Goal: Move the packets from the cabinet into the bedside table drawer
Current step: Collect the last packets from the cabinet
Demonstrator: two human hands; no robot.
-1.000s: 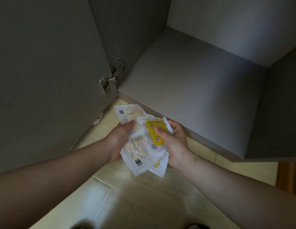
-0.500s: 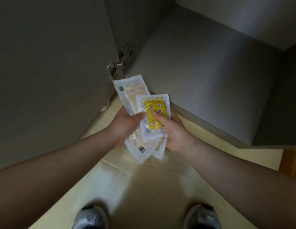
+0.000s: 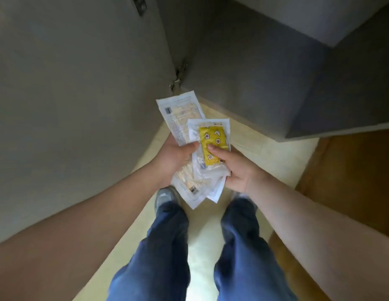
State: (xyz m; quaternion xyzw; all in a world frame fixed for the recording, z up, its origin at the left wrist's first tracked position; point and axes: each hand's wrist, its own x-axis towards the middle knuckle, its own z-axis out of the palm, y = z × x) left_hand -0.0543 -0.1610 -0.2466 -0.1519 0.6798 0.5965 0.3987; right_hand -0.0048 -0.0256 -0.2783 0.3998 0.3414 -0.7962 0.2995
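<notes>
Pale floor tiles (image 3: 265, 161) are seen below an open grey cabinet (image 3: 265, 72), its door (image 3: 80, 83) swung to the left. No packet is seen on the part of the shelf in view. A stack of packets (image 3: 189, 183) is held over the floor in front of the cabinet, clear of the shelf. The left hand (image 3: 175, 156) is wrapped round the stack's left edge. The right hand (image 3: 237, 172) is clamped on its right side, thumb pressed on the top packet's yellow pouch (image 3: 212, 146). Removal is judged complete — carriage to the bedside table drawer, not in view, and deposit there are outstanding.
</notes>
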